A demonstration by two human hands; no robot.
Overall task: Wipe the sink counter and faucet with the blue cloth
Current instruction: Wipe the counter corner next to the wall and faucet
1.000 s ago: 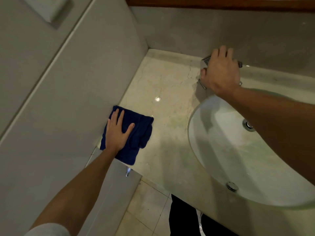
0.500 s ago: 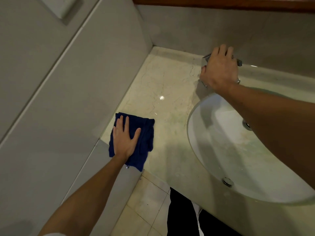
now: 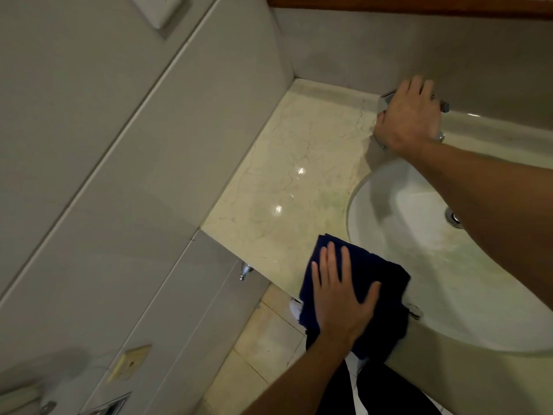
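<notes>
Right now the left hand lies flat on the blue cloth in the lower middle of the frame, its fingers straight and a little apart, pressing the cloth down and not gripping it. The cloth sits at the near edge of the marble surface, just beside the rim of the sink, and part of it hangs over the edge toward the tiled floor. In the upper right of the frame the right hand rests on the faucet, with its fingers bent over the metal top; only small chrome parts show around the hand, so I cannot tell how firmly it holds. The task looks to be in its middle part: the surface to the left of the sink shines with 2 small light spots, which may mean it is wet from wiping, but I cannot be sure. A faint greenish stain is visible along the sink rim and inside the bowl. I judge that the faucet is not yet wiped, because the cloth is well apart from it, and the surface behind and to the right of the sink is mostly hidden by the right arm.
</notes>
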